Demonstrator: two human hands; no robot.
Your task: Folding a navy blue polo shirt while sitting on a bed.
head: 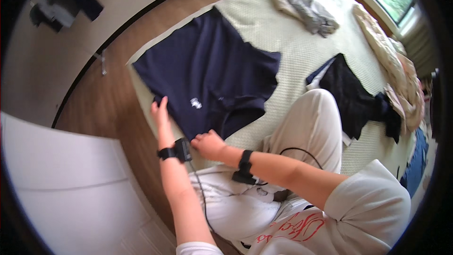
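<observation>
A navy short-sleeved shirt (212, 60) lies spread on the bed, with a small white emblem on its chest. Its neck opening faces toward me, and its hem points to the far side. My left hand (161, 115) is at the shirt's left edge, a bit of dark cloth between thumb and fingers. At the near corner by the shoulder, my right hand (210, 145) pinches the fabric, its fingertips partly hidden. Soft folds run along the shirt's body. Both wrists wear black strapped devices with cables.
The bed's pale textured cover (293, 67) extends under everything. A black garment (348, 88) lies right of my bent knee. Grey and white clothes (308, 10) are bunched at the far end. A beige quilt (385, 49) runs along the window side. A white panel (63, 170) stands at left.
</observation>
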